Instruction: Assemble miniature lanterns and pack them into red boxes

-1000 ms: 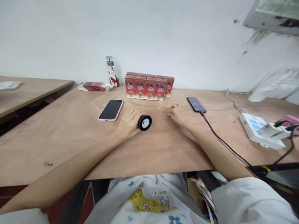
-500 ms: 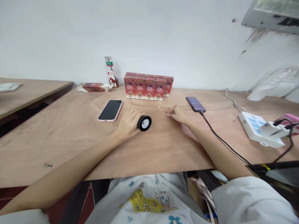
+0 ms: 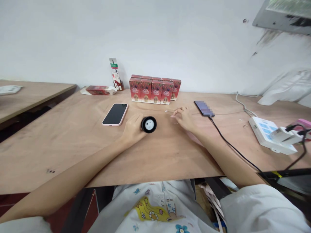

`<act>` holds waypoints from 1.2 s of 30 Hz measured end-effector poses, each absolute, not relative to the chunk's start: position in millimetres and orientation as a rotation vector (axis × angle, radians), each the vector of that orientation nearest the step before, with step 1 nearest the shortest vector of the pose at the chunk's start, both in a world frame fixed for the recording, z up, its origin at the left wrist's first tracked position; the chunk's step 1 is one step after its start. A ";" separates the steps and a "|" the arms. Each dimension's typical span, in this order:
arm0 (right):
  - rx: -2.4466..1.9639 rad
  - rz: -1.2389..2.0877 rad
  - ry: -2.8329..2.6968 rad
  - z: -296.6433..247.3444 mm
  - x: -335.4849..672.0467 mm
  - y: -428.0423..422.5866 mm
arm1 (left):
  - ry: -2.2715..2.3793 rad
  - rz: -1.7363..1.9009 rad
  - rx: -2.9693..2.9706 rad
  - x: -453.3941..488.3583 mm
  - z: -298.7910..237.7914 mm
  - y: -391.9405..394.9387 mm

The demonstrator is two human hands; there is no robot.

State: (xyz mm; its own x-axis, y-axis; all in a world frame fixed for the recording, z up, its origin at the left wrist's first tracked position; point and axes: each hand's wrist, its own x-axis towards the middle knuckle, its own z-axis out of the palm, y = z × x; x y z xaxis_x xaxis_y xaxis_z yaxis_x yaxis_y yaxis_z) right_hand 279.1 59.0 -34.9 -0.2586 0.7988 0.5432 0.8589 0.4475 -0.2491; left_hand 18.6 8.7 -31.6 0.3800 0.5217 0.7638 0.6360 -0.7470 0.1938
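Observation:
My left hand (image 3: 134, 127) is wrapped round a black cylindrical object (image 3: 145, 129). Its open end faces me and shows a white disc (image 3: 149, 124) with small dark holes, recessed inside the rim. To the right, my right hand (image 3: 184, 119) is just over the table, thumb and fingertips drawn together. Whatever lies between those fingertips is too small to make out. A tiny thin shiny piece (image 3: 175, 122) lies on the wood below the fingers, and a small white scrap (image 3: 166, 111) rests a little to their left.
Red printed boxes (image 3: 155, 91) stand in rows by the wall, with an opened red box (image 3: 100, 90) and a bottle (image 3: 117, 79) to their left. A pink-cased phone (image 3: 115, 114) lies left, another phone (image 3: 204, 108) right, its black cable (image 3: 228, 141) trailing past a power strip (image 3: 261, 129).
My right hand has lifted slightly from the tabletop; one of two thin pieces near its fingertips no longer shows. My left hand has tilted the black object's open end upward.

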 end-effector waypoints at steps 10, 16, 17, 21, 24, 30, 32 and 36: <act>-0.856 -0.233 -1.842 -24.4 209.1 -27.9 | -1.005 -1.302 -2.558 24.9 -31.4 1.2; -0.901 -0.242 -1.863 -24.7 211.0 -25.8 | -0.906 -1.276 -2.542 26.7 -31.3 -0.9; -0.897 -0.250 -1.869 -24.4 211.0 -25.9 | -0.906 -1.270 -2.534 26.6 -31.4 -0.7; -0.902 -0.260 -1.887 -24.5 209.8 -27.9 | -0.895 -1.262 -2.506 26.4 -32.9 0.7; -0.919 -0.245 -1.866 -25.5 209.0 -28.7 | -0.860 -1.247 -2.470 26.2 -34.9 2.0; -0.876 -0.333 -1.857 -27.0 208.9 -28.6 | -0.925 -1.200 -2.431 26.3 -36.3 1.4; -0.844 -0.388 -1.838 -27.2 209.0 -28.6 | -0.939 -1.198 -2.437 26.8 -35.5 0.2; -0.853 -0.458 -1.840 -27.6 209.4 -28.9 | -0.928 -1.198 -2.429 27.6 -34.5 -1.0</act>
